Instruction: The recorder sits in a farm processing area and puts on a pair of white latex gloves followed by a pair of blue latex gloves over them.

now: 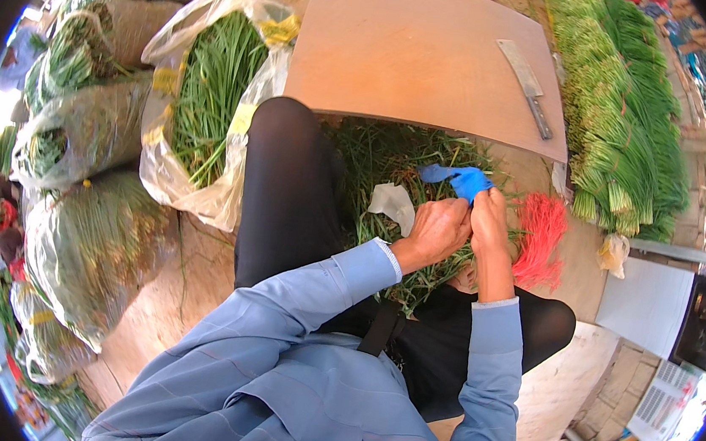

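Observation:
In front of my lap, my left hand (441, 229) and my right hand (489, 219) are close together, both closed. Between their fingertips they pinch a bright blue piece of thin, limp material (469, 181); whether it is cloth or plastic I cannot tell. Its loose end trails to the left. Below the hands lies a heap of loose green leaves and trimmings (367, 158). A crumpled whitish scrap (393, 206) rests on that heap beside my left hand. To the right of my right hand is a bunch of red-pink ties (541, 239).
Ahead stands a brown board (412, 48) with a cleaver (525, 88) on its right side. Green stalk bundles (613, 118) are stacked at the right. An open plastic bag (162, 130) of long green leaves stands at left, with several stuffed bags (100, 239) beyond it.

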A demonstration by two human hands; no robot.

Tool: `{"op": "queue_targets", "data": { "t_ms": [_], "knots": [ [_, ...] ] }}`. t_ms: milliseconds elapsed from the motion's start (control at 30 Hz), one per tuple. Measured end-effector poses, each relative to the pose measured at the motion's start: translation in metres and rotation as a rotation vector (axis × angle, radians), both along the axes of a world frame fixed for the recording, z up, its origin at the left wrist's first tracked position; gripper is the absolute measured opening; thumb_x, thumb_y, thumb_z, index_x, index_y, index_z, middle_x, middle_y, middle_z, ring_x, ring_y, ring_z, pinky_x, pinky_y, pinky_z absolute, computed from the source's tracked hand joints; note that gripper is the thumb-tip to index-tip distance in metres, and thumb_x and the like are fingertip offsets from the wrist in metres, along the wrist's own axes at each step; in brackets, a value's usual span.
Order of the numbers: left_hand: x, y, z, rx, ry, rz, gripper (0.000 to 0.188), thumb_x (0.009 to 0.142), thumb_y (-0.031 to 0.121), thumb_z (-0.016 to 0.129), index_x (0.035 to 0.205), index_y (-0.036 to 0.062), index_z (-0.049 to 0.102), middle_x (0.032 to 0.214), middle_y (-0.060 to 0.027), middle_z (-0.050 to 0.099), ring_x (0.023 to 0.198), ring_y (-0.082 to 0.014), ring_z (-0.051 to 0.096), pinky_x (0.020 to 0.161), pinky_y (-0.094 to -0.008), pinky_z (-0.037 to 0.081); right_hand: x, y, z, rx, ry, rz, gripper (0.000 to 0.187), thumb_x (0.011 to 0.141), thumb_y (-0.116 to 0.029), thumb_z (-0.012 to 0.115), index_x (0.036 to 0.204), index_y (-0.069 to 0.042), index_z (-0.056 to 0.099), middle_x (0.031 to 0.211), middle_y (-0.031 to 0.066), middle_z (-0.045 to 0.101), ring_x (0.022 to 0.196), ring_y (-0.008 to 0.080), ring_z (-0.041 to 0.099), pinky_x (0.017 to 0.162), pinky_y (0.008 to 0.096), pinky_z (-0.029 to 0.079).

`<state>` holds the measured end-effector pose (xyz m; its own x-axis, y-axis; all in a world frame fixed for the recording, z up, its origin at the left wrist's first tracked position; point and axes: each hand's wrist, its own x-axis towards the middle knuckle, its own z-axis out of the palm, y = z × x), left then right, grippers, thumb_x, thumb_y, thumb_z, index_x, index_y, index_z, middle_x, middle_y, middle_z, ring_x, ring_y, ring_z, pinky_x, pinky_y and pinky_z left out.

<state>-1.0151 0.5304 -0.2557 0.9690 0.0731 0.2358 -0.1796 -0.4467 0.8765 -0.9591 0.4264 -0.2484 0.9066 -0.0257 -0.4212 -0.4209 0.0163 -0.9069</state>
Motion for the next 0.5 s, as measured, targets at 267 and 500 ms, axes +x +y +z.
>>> {"op": "queue_targets", "data": {
  "t_ms": [267,500],
  "knots": [
    [-0.031,-0.004,0.008,-0.189,-0.18,-0.06,0.015,0.082,0.003,0.06,0.073,0.0008,0.048,0.066,-0.0191,0.053,0.061,-0.0412,0.055,0.051,-0.0471,0.042,-0.013,0.0,0.039,0.174,0.104,0.31,0.024,0.091,-0.004,0.047,0.106,0.002,0.065,0.092,0.0021,0.064,0.079,0.0105,0.058,0.073,0.0251,0.048],
    [-0.037,-0.002,0.005,-0.18,-0.204,-0.104,0.013,0.081,0.002,0.06,0.074,0.0007,0.049,0.066,-0.0174,0.053,0.059,-0.0387,0.056,0.05,-0.0458,0.043,-0.019,0.008,0.029,-0.026,-0.101,0.236,0.016,0.089,-0.003,0.052,0.088,0.0,0.068,0.077,-0.0027,0.059,0.065,0.0061,0.051,0.057,0.0233,0.043]
  ]
}}
